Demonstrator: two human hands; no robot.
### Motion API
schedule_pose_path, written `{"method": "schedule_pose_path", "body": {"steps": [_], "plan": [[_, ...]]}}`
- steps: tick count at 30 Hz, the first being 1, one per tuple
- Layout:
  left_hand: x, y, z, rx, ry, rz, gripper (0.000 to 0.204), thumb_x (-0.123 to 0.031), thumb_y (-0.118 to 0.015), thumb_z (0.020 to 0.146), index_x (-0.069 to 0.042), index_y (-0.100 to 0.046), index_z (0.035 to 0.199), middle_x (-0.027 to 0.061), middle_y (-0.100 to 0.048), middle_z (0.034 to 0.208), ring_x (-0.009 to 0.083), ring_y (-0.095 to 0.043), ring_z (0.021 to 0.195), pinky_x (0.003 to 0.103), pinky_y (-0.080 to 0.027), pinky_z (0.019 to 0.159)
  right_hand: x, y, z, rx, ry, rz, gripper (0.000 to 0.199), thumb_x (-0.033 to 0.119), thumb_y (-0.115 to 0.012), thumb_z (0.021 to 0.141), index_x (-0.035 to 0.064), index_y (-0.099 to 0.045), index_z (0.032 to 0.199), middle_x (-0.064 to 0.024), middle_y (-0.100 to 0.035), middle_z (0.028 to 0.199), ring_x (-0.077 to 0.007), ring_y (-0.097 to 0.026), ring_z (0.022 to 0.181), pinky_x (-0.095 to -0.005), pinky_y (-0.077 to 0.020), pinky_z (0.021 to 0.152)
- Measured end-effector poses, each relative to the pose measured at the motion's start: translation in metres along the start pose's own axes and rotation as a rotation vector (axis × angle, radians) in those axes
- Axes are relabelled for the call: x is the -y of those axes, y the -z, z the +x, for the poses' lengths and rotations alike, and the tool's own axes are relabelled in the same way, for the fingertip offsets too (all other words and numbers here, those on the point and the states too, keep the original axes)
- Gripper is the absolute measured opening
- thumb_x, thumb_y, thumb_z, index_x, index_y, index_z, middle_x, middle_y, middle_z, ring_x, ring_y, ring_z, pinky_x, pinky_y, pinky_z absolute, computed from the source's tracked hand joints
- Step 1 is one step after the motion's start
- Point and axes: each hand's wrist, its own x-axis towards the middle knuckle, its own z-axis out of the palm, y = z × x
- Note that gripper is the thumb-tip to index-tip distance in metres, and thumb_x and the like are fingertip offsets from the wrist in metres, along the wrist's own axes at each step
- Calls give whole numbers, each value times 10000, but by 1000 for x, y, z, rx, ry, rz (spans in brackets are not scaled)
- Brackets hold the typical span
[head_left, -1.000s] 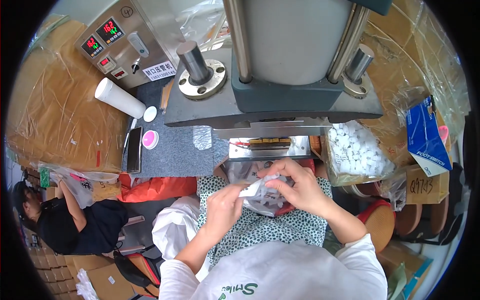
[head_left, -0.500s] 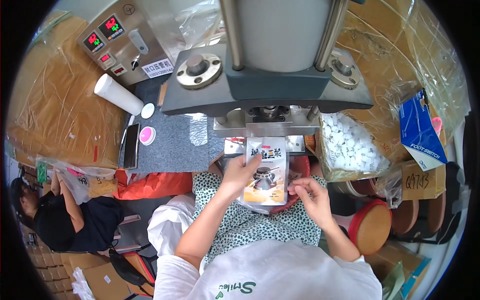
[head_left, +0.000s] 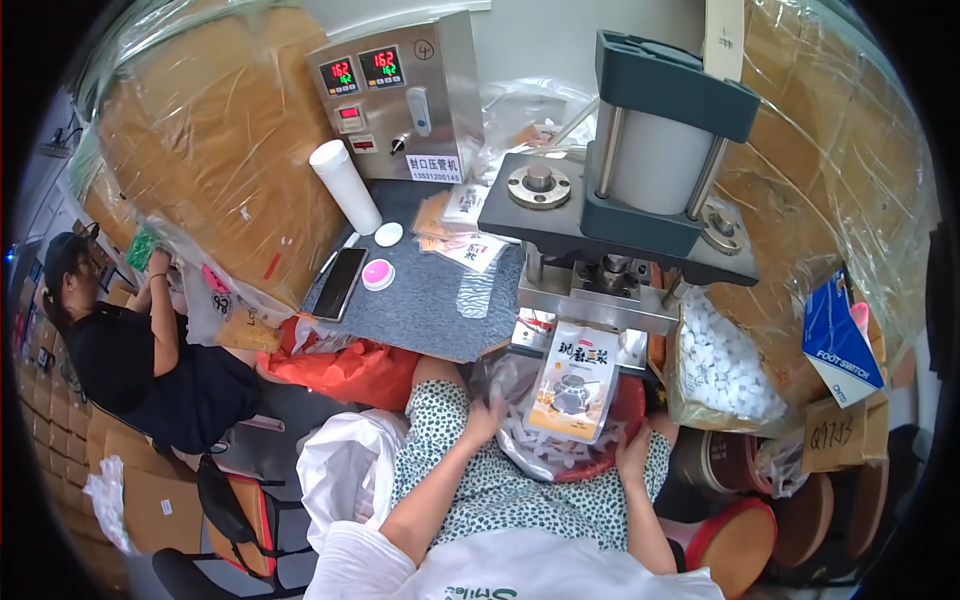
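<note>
A printed white-and-yellow pouch (head_left: pixel 573 385) hangs by its upper end at the metal jaws (head_left: pixel 600 300) of a press; neither of my hands touches it. Below sits a red basin (head_left: pixel 632 400) on my lap, lined with a clear plastic bag (head_left: pixel 492 376) and holding several small white plastic pieces (head_left: pixel 555 455). My left hand (head_left: pixel 482 420) is beside the bag on the basin's left, its fingers smeared by motion. At the basin's right rim is my right hand (head_left: pixel 633 455), fingers bent against the edge; its exact grip is hard to make out.
A steel control box (head_left: pixel 400 100) stands behind the grey mat (head_left: pixel 425 310), which bears a white bottle (head_left: pixel 345 187), a phone (head_left: pixel 341 284) and flat pouches. A carton of white caps (head_left: pixel 725 365) is at right. Far left, another person (head_left: pixel 150 340) sits working.
My left hand has let go of the pouch and moved down and left; my right hand has lowered to the basin's rim. The view has shifted, showing more of the press and mat.
</note>
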Motion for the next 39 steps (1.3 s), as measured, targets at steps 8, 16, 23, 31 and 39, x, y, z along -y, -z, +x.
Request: {"method": "schedule_pose_path", "body": {"steps": [8, 16, 23, 31, 39], "plan": [[44, -17, 43, 155, 445, -487, 740, -571, -550, 1029, 39, -551, 1447, 200, -565, 1481, 306, -514, 1384, 375, -398, 1122, -17, -10, 12, -41, -114, 28, 677, 174, -712, 919, -76, -404, 1466, -345, -565, 1356, -493, -565, 1244, -490, -459, 1064], [-8, -13, 2, -361, -120, 33, 273, -281, -616, 1002, -25, -705, 1029, 277, -706, 926, 455, -693, 928, 504, -545, 785, -40, -9, 7, 69, -296, 123, 610, 300, -694, 961, -45, -471, 1413, -347, -658, 1212, -482, -643, 1158, -483, -513, 998], [-144, 27, -73, -110, -688, 132, 98, -102, -636, 1003, -23, -690, 1027, 208, -722, 880, 356, -733, 753, 407, -551, 623, -47, -22, 9, 74, -310, 138, 577, 310, -679, 972, -2, -475, 1412, -348, -666, 1184, -488, -647, 1152, -500, -507, 1007], [-135, 119, -86, -600, -449, -347, 211, -224, -566, 1092, -46, -624, 993, -10, -579, 869, 73, -502, 734, 239, -452, 703, -27, -19, 9, -106, -358, 144, 601, 308, -729, 937, -31, -520, 1387, -288, -685, 1209, -435, -667, 1145, -446, -510, 1022], [-57, 175, -52, -332, 12, -1694, 185, -278, -630, 1037, -104, -650, 1098, 0, -630, 914, 137, -616, 879, 386, -488, 1063, -31, -5, 21, -298, -256, 635, 225, 35, -586, 988, -61, -669, 1174, -128, -729, 1116, -214, -668, 1040, -324, -505, 951]]}}
